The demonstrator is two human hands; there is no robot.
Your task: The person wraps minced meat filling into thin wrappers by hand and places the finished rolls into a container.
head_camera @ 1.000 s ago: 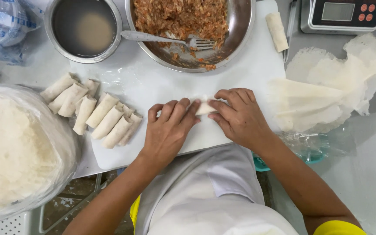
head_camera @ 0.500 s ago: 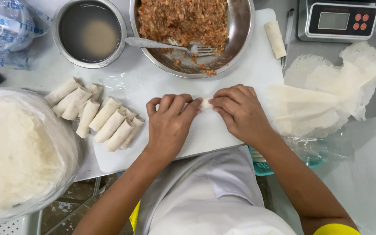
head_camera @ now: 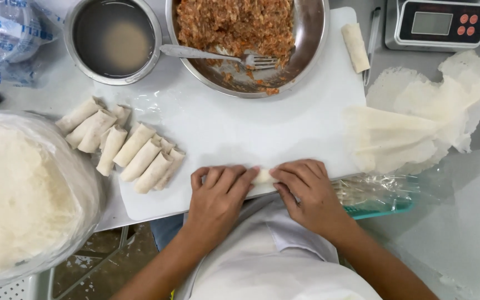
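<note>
A pale spring roll (head_camera: 263,176) lies at the near edge of the white cutting board (head_camera: 240,128). My left hand (head_camera: 218,194) and my right hand (head_camera: 306,191) press on it from both sides, fingers curled over it, so only its middle shows. Several finished rolls (head_camera: 126,147) lie in a row on the board's left side. Thin wrapper sheets (head_camera: 412,119) are stacked to the right of the board.
A metal bowl of reddish minced filling (head_camera: 240,28) with a fork (head_camera: 218,55) sits at the board's far edge, beside a bowl of cloudy liquid (head_camera: 112,39). One roll (head_camera: 355,47) and a scale (head_camera: 437,22) are at far right. A bagged wrapper stack (head_camera: 18,194) is on the left.
Both hands have drawn the roll back across the board toward my body, from the board's middle to its near edge.
</note>
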